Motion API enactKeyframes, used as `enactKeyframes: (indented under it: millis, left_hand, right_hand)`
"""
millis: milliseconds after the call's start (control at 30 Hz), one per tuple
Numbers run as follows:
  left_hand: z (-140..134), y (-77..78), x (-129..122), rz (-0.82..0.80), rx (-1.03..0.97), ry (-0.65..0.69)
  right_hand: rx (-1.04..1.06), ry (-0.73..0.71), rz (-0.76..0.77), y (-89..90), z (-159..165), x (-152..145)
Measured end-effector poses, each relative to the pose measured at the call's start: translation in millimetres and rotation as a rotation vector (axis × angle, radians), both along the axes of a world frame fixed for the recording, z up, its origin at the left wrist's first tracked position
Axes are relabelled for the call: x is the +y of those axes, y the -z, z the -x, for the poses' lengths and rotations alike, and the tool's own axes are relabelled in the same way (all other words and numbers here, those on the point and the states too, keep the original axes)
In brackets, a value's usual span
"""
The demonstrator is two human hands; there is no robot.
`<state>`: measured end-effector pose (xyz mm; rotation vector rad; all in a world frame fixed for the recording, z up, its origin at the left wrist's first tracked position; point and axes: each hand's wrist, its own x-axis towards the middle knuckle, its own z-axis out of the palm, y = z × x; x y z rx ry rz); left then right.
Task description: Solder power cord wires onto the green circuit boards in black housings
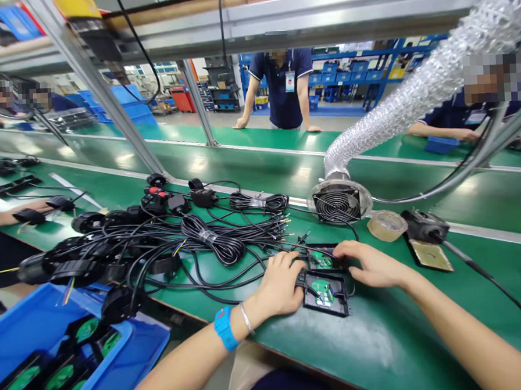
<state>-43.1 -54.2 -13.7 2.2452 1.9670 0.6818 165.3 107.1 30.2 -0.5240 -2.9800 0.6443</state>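
Head view, item one: black plastic housing [325,293], shallow, square-cornered, on the green worktop [381,340], a round green circuit board seated inside. Our left hand [279,287] curls closed against its 9 o'clock edge; our right hand [371,263] presses flat, fingers extended, on a second housing [322,258] at 12 o'clock. We judge steady, even pressure best here, keeping wires clear of the rim. Item two: glossy black cable bundles [210,238], coiled, at 10 o'clock. Item three: translucent tape roll [386,225], at 2 o'clock.
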Motion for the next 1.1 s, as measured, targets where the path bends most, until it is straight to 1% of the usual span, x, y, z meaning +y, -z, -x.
enactKeyframes:
  millis: [100, 233, 300, 367, 433, 467, 533, 600, 633, 667, 733, 767, 800, 833, 900, 933, 967, 1033, 1067, 1100]
  left_hand:
    - [-2, -4.1, 1, 0.033, 0.025, 0.009]
    - [-4, -14.1, -3, 0.076, 0.044, 0.020]
    - [-4, -23.6, -10, 0.131, 0.003, 0.026]
    - [-4, -37.7, -18, 0.172, -0.082, 0.013]
    - [0, -56.5, -24, 0.123, -0.185, 0.001]
    - [3, -67.4, -26, 0.065, -0.230, 0.010]
    - [15, -91.9, -25, -0.074, -0.300, 0.053]
    - [34, -119.4, -19, -0.186, -0.326, 0.077]
    - [45, -134.2, -16, -0.235, -0.336, 0.057]
    - [57, -149.5, -13, -0.278, -0.346, 0.022]
    - [80, -180.9, -8, -0.321, -0.407, -0.049]
    - [91, -196.3, -7, -0.323, -0.448, -0.091]
    - [102, -210.9, -6, -0.347, -0.472, -0.124]
    - [112, -224.3, -6, -0.379, -0.492, -0.155]
    - [130, -245.9, -8, -0.445, -0.532, -0.189]
    - [138, -253.7, -9, -0.483, -0.556, -0.200]
    - [146, -259.4, -11, -0.518, -0.582, -0.208]
    - [158, -265.1, -13, -0.569, -0.638, -0.238]
    - [162, -265.7, -14, -0.578, -0.662, -0.258]
    - [166, -265.3, -13, -0.592, -0.668, -0.281]
  right_hand:
    - [0.013, 0.028, 0.033, -1.8, 2, -4]
    - [0.028, 0.137, 0.034, -0.8, 10, -10]
    - [0.031, 0.168, 0.058, -4.3, 13, -9]
    - [0.025, 0.171, 0.098, -10.6, 15, -5]
    - [0.020, 0.154, 0.192, -17.1, 17, 1]
    - [0.026, 0.142, 0.285, -19.8, 19, 4]
    - [0.077, 0.123, 0.544, -23.9, 26, 8]
    - [0.157, 0.077, 0.809, -28.2, 38, 5]
    - [0.191, 0.021, 0.915, -31.4, 45, 1]
    - [0.219, -0.066, 1.000, -35.8, 52, -4]
    - [0.262, -0.296, 1.097, -49.4, 71, -16]
    - [0.280, -0.398, 1.092, -58.8, 81, -22]
    - [0.293, -0.453, 1.041, -70.2, 92, -26]
    - [0.294, -0.465, 0.943, -83.2, 103, -28]
    - [0.290, -0.326, 0.701, -112.9, 125, -25]
    - [0.305, -0.259, 0.598, -128.2, 135, -20]
    - [0.320, -0.202, 0.538, -142.7, 145, -14]
    - [0.342, -0.095, 0.477, -165.8, 161, -1]
    - [0.357, -0.062, 0.466, -172.9, 169, 4]
    - [0.376, -0.048, 0.474, -176.3, 177, 6]
